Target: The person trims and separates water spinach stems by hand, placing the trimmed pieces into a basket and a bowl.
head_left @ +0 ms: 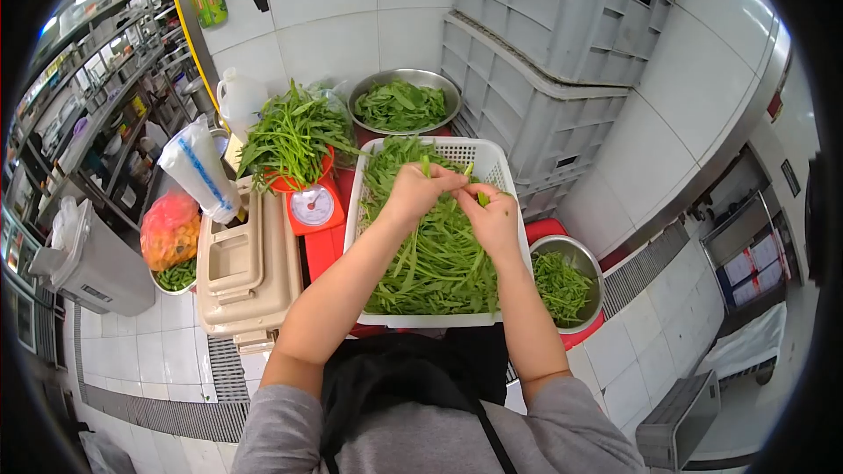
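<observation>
Both my hands meet above a white plastic basket (353, 237) heaped with leafy green vegetables (439, 254). My left hand (421, 189) is closed, pinching green stems that stick up past its fingers. Close against it, my right hand (490, 215) is closed too, gripping a green stem piece (482, 198). The fingertips of the two hands nearly touch. Behind the basket, a steel bowl (358, 88) contains loose green leaves (402, 107). To the right, another steel bowl (590, 256) contains cut green stems (559, 288).
A red dial scale (313, 208) piled with long greens (299, 136) stands left of the basket, beside a beige lidded container (230, 303). Stacked grey crates (536, 105) rise behind on the right. A grey bin (110, 268) stands on the tiled floor at left.
</observation>
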Available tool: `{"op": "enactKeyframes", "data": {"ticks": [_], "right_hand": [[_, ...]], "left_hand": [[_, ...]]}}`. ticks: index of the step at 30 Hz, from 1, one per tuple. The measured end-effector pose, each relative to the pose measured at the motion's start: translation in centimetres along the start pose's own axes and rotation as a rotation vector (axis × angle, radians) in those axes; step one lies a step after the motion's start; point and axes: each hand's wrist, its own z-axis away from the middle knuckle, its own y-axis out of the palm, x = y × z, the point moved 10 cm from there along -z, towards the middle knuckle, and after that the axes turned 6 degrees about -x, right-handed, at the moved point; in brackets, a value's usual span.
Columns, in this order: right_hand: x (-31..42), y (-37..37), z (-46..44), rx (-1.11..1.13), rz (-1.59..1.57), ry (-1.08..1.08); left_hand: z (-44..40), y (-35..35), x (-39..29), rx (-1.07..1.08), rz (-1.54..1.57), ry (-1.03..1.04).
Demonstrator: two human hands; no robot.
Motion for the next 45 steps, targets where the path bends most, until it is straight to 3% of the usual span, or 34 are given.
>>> {"op": "enactKeyframes", "data": {"ticks": [5,9,14,18,21,23,26,27,30,31,34,35,38,39,40,41,43,45], "right_hand": [[-2.4,0.8,0.3,0.142,-0.359,0.365],[-2.2,1.1,0.5,0.236,-0.328,0.343],[-2.9,1.5,1.1,0.325,-0.27,0.352],[-2.8,2.1,1.7,0.403,-0.252,0.308],[-2.5,2.3,1.9,0.415,-0.248,0.279],[-1.9,1.9,1.8,0.379,-0.227,0.231],[-1.7,1.2,0.9,0.304,-0.116,0.042],[0.1,1.0,1.0,0.3,-0.002,-0.139],[2.3,-0.6,1.5,0.096,-0.06,-0.295],[3.4,-1.3,1.8,0.035,-0.057,-0.364],[4.1,-4.4,2.2,-0.192,-0.009,-0.505],[1.6,-5.9,1.3,-0.224,-0.116,-0.352],[-4.8,-9.1,0.4,-0.317,-0.348,0.018],[-4.9,-9.8,0.5,-0.351,-0.37,0.078],[-5.1,-10.4,0.6,-0.384,-0.392,0.137],[-5.1,-10.9,0.7,-0.401,-0.296,0.144],[-5.3,-11.1,0.9,-0.39,-0.161,0.063],[-4.4,-11.3,1.5,-0.383,-0.021,0.051]], "left_hand": [[0.6,0.3,-0.8,0.131,-0.1,0.09],[1.0,-0.1,0.5,0.249,-0.439,0.041],[1.4,-0.5,0.0,0.255,-0.394,0.077],[0.3,-1.0,-0.1,0.133,-0.29,0.113],[0.6,0.0,-0.6,0.189,-0.217,0.149],[1.0,0.2,-1.0,0.194,-0.37,0.166],[1.4,0.4,-1.5,0.162,-0.533,0.205],[1.5,0.4,-1.5,0.143,-0.578,0.218],[1.5,-0.6,0.2,-0.008,0.076,0.048],[1.4,-2.2,1.7,-0.16,0.166,-0.104],[0.0,-4.2,6.6,-0.156,0.507,-0.229],[-0.1,-4.8,7.9,-0.229,0.519,-0.254],[0.0,-3.9,10.3,-0.131,0.265,-0.259],[-1.0,-2.5,12.6,0.059,0.072,-0.172],[0.2,-1.3,11.9,0.078,-0.322,-0.175],[1.8,1.0,11.0,0.191,-0.646,-0.151],[4.2,6.5,11.2,0.461,-1.128,0.314],[5.7,8.2,13.4,0.603,-1.298,0.362]]}}
